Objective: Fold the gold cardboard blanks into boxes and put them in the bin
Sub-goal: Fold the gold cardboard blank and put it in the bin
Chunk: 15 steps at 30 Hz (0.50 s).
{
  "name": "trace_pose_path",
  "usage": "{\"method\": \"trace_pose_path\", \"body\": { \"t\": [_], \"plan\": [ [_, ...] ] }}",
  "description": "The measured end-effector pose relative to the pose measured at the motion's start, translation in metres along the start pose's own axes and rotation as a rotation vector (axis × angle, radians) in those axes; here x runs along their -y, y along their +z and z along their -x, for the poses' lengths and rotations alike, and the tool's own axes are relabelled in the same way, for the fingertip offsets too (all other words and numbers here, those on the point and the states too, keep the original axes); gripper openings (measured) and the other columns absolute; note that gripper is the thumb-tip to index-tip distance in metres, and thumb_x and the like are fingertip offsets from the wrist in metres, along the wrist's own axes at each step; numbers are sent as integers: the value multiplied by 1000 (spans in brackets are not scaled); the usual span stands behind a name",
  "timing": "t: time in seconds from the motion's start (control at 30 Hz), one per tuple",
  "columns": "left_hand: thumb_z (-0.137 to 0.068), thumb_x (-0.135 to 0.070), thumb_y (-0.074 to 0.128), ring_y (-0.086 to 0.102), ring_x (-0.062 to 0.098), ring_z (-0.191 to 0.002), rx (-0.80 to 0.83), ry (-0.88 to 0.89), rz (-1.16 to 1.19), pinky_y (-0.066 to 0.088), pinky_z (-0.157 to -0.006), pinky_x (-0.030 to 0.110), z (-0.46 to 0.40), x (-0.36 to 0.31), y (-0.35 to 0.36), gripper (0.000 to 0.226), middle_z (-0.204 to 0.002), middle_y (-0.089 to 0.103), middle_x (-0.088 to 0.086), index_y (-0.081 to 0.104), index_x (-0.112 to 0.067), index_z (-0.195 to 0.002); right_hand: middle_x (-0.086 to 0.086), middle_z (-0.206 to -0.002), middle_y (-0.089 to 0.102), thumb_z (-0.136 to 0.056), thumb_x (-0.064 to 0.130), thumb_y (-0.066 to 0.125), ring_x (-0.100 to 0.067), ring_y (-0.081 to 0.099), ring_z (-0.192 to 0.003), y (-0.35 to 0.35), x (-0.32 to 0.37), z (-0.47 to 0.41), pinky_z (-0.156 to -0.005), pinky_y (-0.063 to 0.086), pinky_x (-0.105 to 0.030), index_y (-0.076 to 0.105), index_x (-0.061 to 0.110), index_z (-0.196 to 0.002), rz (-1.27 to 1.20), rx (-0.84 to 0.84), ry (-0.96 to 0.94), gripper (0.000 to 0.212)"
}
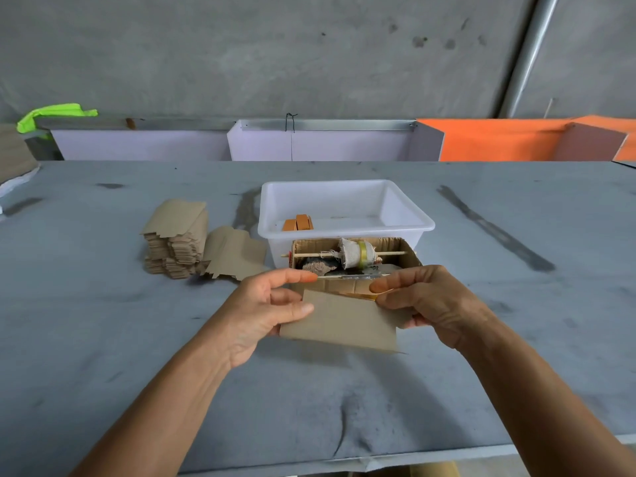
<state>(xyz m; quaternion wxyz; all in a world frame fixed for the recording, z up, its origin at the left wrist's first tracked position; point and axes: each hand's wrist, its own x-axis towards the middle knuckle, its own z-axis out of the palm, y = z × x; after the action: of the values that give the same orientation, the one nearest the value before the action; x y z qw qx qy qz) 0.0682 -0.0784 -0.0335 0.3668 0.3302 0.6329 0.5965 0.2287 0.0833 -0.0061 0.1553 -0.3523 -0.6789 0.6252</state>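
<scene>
I hold one cardboard blank (344, 321) above the table, its brown back toward me and a sliver of gold showing at its top right. My left hand (265, 311) grips its left edge with thumb in front. My right hand (423, 301) pinches the top right corner. A stack of flat blanks (179, 242) lies to the left, with a loose blank (234, 253) leaning beside it. The white plastic bin (406, 215) stands behind my hands and holds a few folded orange-gold boxes (298, 223) in its left near corner.
An open cardboard box (406, 256) with a tape roll on a wooden stick and scraps sits right in front of the bin. The table is covered with grey cloth (137, 339). Lilac and orange panels (499, 139) line the far edge.
</scene>
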Motion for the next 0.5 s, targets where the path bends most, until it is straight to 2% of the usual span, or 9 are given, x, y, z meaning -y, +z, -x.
{"method": "trace_pose_path", "body": {
  "t": [0.1,0.13,0.23,0.37,0.43,0.5],
  "plan": [
    [-79,12,63,65,13,-63,-56,8,68,52,-52,24,-3,-2,4,35,-73,65,8,69,-14,-103,-7,-84,69,-87,7,63,-19,66,-71,-1,-2,3,-69,58,-37,73,11,-96,-117,-12,-48,14],
    [-80,13,61,66,13,-63,-78,6,100,52,-50,23,-4,-4,6,36,-74,66,8,69,-13,-103,-7,-84,68,-91,8,58,-21,66,-70,-3,-4,6,-70,58,-38,71,13,-98,-172,-39,-79,16],
    [-80,15,59,65,15,-66,-144,-3,173,51,-48,21,-7,-9,7,36,-81,64,13,69,-13,-102,-5,-77,70,-92,-3,51,-21,69,-63,-9,-14,18,-59,55,-26,67,20,-99,-216,-120,-252,29],
    [-81,15,58,59,14,-65,-155,-32,202,50,-48,20,-11,-13,12,36,-78,55,13,68,-9,-106,-4,-73,69,-81,-19,54,-22,70,-63,3,-26,26,-52,48,-19,70,19,-92,-115,-13,-391,43],
    [-82,14,58,60,14,-61,-128,-43,216,50,-48,20,-11,-15,18,35,-78,59,13,67,-7,-109,-1,-73,72,-82,-16,57,-18,70,-63,9,-26,23,-51,47,-17,72,19,-86,-79,-51,-397,39],
    [-88,7,54,62,18,-53,-108,-45,287,51,-46,22,-11,-18,21,29,-75,66,16,65,-7,-111,-3,-75,74,-85,-4,61,-16,69,-62,13,-23,19,-51,47,-17,73,17,-82,-133,-98,-381,24]
  ]
}}
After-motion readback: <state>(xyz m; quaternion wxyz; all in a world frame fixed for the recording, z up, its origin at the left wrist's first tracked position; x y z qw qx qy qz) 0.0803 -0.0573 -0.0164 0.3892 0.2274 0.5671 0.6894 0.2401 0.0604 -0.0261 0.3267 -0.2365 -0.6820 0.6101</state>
